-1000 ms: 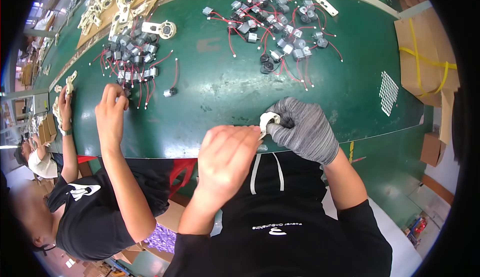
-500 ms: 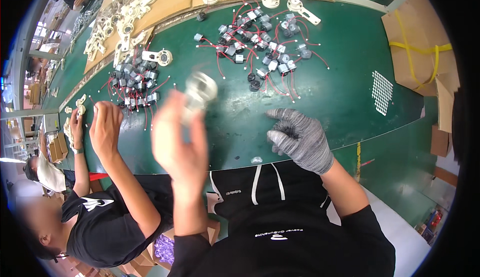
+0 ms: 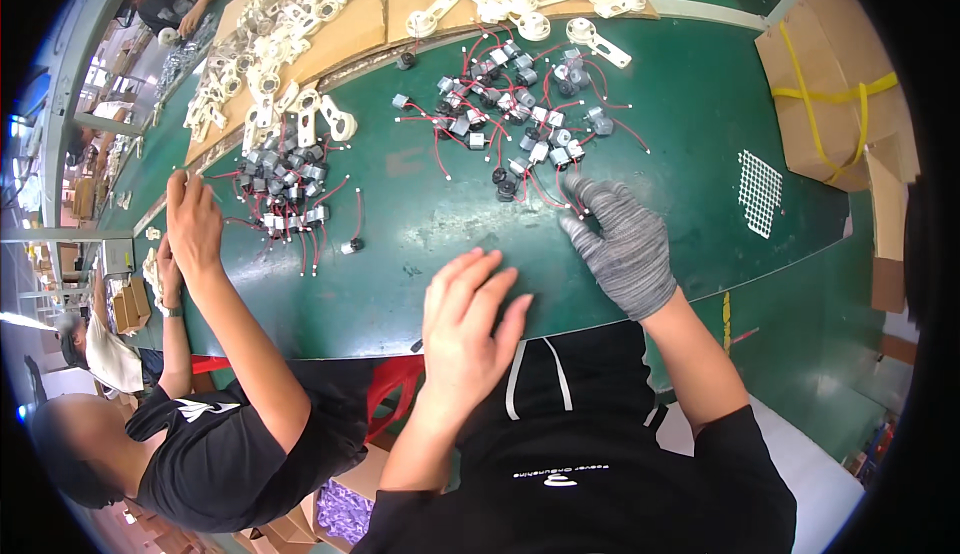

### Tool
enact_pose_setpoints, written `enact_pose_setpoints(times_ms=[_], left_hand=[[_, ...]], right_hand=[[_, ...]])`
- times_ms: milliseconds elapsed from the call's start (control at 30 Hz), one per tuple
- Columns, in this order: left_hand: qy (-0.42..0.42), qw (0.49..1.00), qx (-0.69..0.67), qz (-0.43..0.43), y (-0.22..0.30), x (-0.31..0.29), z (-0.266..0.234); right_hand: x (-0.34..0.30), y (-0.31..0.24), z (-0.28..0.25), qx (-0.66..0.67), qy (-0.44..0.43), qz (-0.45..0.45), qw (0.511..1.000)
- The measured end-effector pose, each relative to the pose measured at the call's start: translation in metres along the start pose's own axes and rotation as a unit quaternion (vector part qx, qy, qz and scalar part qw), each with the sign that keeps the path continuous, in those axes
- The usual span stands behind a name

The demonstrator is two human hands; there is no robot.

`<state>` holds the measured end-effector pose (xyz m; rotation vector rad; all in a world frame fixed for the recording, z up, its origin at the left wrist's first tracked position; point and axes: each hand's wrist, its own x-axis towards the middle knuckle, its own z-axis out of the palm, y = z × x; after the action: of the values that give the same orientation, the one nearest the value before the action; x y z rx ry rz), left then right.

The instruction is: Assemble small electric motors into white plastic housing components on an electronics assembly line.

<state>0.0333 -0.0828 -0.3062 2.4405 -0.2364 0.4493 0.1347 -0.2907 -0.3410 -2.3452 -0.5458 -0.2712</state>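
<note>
My bare left hand (image 3: 470,319) hovers over the table's near edge, fingers loosely spread and nothing in them. The grey knit glove on my right hand (image 3: 625,249) reaches toward the near side of a loose heap of small motors (image 3: 520,104) with red wires and white connectors. Its thumb and forefinger stand apart, close to the wires; whether they touch one I cannot tell. To the left sits a second motor heap (image 3: 285,184). A cream plastic part with a ring-shaped end (image 3: 340,122) lies behind that heap, and a single motor (image 3: 352,246) lies beside it.
Many cream plastic parts (image 3: 290,19) cover cardboard along the back of the green table (image 3: 420,204). A white mesh piece (image 3: 760,194) lies at right, near a carton with yellow strapping (image 3: 820,104). A co-worker's arm (image 3: 245,339) extends over the table at left.
My left hand has let go of a cream plastic part and come down to the right. Another such part now lies by the left heap. My right hand has moved up toward the motors.
</note>
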Motion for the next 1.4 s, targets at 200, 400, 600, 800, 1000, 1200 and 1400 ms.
enact_pose_setpoints(times_ms=[200, 400, 600, 800, 1000, 1200, 1400], left_hand=[[0.013, 1.000, -0.004, -0.010, -0.008, -0.007, -0.008], [0.016, 1.000, 0.000, -0.024, -0.014, -0.017, -0.006], [0.016, 0.999, -0.026, -0.015, -0.008, -0.012, -0.002], [0.018, 1.000, -0.018, -0.015, -0.009, -0.014, -0.003], [0.020, 0.999, -0.022, -0.018, -0.007, -0.012, -0.003], [0.008, 1.000, -0.027, -0.002, -0.004, -0.004, 0.009], [-0.012, 1.000, -0.023, 0.009, 0.013, 0.005, 0.010]], right_hand=[[0.010, -0.001, -0.027, 0.245, 0.023, 0.098, 0.964], [0.023, -0.019, -0.065, 0.320, 0.010, 0.187, 0.929], [0.023, -0.013, -0.054, 0.196, -0.071, 0.034, 0.977], [0.013, -0.013, -0.070, 0.250, 0.079, 0.101, 0.960], [-0.013, 0.030, -0.094, 0.082, 0.050, 0.083, 0.992], [-0.038, 0.032, -0.091, -0.045, -0.107, -0.038, 0.993], [-0.047, 0.048, -0.094, 0.034, -0.048, -0.007, 0.998]])
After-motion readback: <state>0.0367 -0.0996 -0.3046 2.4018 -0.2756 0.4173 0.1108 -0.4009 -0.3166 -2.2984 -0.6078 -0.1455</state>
